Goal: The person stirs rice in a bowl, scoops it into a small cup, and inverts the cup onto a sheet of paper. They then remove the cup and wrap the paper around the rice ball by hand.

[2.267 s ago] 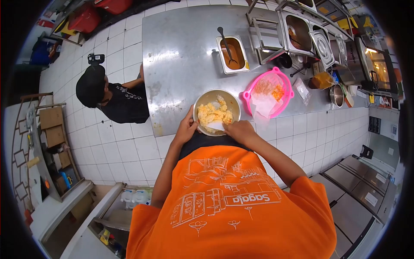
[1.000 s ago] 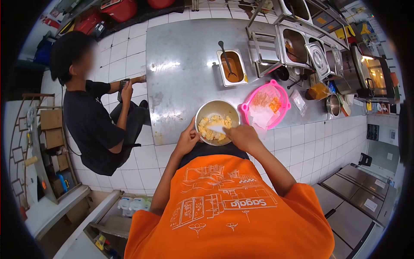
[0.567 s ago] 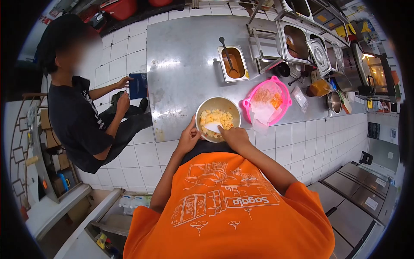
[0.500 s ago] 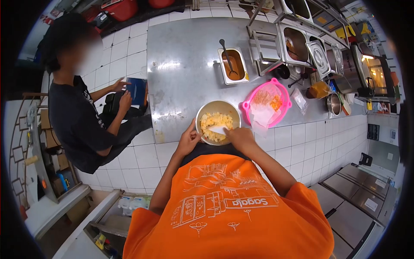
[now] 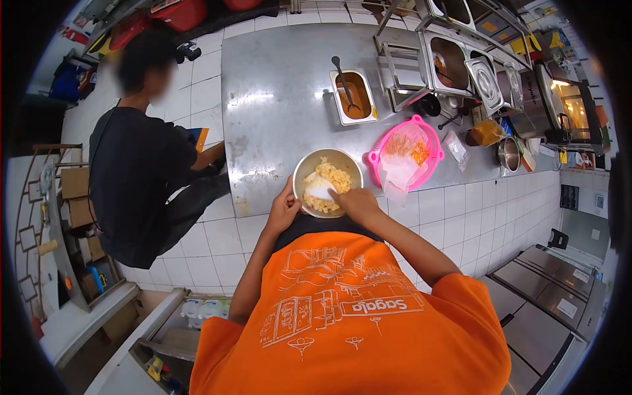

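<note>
A round metal bowl (image 5: 359, 170) stands at the front edge of the steel table, just before my waist. Inside it lies a crumbly yellow mash (image 5: 338, 176), with a smoother pale patch on its left side. My left hand (image 5: 286, 209) is closed on the bowl's left rim. My right hand (image 5: 357, 205) reaches over the near right rim, closed on a white spatula (image 5: 321, 192) whose blade rests in the mash. The spatula's handle is hidden by my fingers.
Right of the bowl sits a pink plastic basket (image 5: 436, 156) with food and a pale sheet. Behind are a metal pan (image 5: 355, 113) of orange-brown sauce with a black ladle (image 5: 343, 82), and a steel rack (image 5: 403, 66). Another person (image 5: 135, 171) is at the table's left end.
My right hand and the spatula have moved slightly left, and the mash is shifted toward the bowl's right. The other person has turned and leaned toward the table.
</note>
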Motion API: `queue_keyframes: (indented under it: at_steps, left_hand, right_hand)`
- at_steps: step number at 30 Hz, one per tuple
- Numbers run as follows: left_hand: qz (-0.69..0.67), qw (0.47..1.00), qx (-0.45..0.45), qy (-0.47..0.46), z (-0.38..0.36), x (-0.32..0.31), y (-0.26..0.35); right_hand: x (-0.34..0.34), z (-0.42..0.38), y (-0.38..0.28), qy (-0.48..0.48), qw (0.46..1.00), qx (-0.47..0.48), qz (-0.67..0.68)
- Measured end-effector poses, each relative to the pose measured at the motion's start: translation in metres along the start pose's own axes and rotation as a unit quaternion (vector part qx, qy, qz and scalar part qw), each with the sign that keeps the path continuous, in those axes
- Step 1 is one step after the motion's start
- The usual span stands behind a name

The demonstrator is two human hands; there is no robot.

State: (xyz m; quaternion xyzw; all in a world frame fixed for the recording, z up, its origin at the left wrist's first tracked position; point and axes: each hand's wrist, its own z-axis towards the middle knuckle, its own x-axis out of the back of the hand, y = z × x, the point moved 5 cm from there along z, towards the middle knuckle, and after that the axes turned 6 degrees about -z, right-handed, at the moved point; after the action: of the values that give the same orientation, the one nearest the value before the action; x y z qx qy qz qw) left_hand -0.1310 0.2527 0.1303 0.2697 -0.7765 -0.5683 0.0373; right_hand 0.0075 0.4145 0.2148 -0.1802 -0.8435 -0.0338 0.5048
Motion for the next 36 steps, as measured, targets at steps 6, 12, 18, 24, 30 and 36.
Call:
queue_keyframes:
  at_steps: [6, 12, 18, 24, 30, 36]
  left_hand:
    - [-0.014, 1.000, 0.006, 0.016, 0.006, 0.002, 0.009]
    - [0.016, 1.000, 0.002, 0.020, 0.005, 0.005, -0.005]
    - [0.005, 1.000, 0.002, 0.018, 0.005, -0.005, 0.021]
    - [0.037, 0.998, -0.019, 0.038, 0.000, -0.002, 0.022]
    - [0.102, 0.994, 0.004, 0.033, 0.001, -0.008, 0.037]
    - [0.128, 0.991, -0.024, 0.018, -0.004, -0.012, 0.051]
  right_hand:
    - [0.043, -0.009, 0.013, 0.075, 0.995, -0.046, -0.055]
    - [0.015, -0.008, 0.016, -0.016, 0.989, 0.064, -0.129]
    - [-0.001, -0.008, 0.026, 0.004, 0.992, -0.032, -0.126]
    - [0.038, -0.022, 0.051, -0.025, 0.995, -0.075, -0.056]
    - [0.010, -0.025, 0.066, -0.035, 0.991, -0.078, 0.100]
    - [0.007, -0.031, 0.063, -0.064, 0.987, -0.084, 0.118]
